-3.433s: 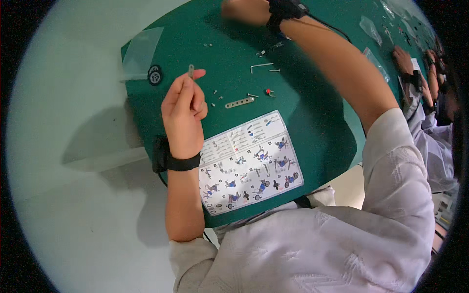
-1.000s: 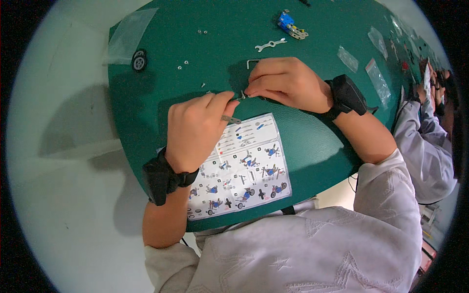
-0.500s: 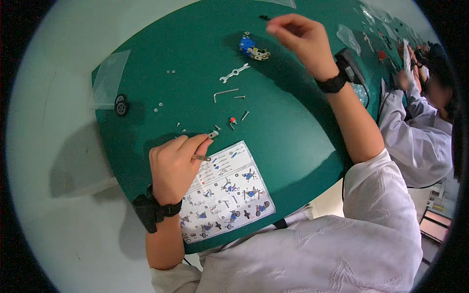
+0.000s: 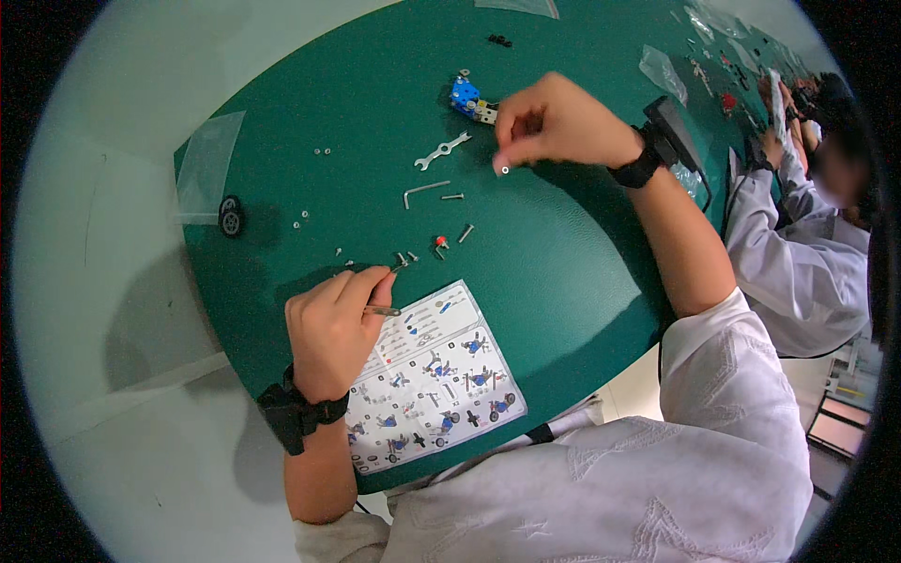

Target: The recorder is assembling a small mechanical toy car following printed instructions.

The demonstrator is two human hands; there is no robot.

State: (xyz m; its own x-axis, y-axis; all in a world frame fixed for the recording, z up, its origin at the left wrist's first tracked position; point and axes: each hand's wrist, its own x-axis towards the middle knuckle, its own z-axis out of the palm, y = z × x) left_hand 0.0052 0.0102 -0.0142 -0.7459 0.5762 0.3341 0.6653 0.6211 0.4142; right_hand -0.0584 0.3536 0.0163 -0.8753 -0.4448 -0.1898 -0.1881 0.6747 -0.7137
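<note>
My left hand is closed around a metal strip, whose rounded end sticks out past the fingers above the instruction sheet. Most of the strip is hidden in the grip. My right hand is pinched over the far middle of the table, with a small pale ring, like a nut or washer, at its fingertips. Just beyond it lies a partly built blue and metal model, its near end covered by the hand. A flat wrench lies left of my right hand.
Nearer lie a hex key, loose screws and a red-tipped part. Small nuts and black wheels sit at left. Black pieces lie far back. Another person works at right among plastic bags.
My right hand has come down and nearer from beside the black pieces, and a small pale ring now shows at its fingertips. My left hand has barely moved, still holding the metal strip.
</note>
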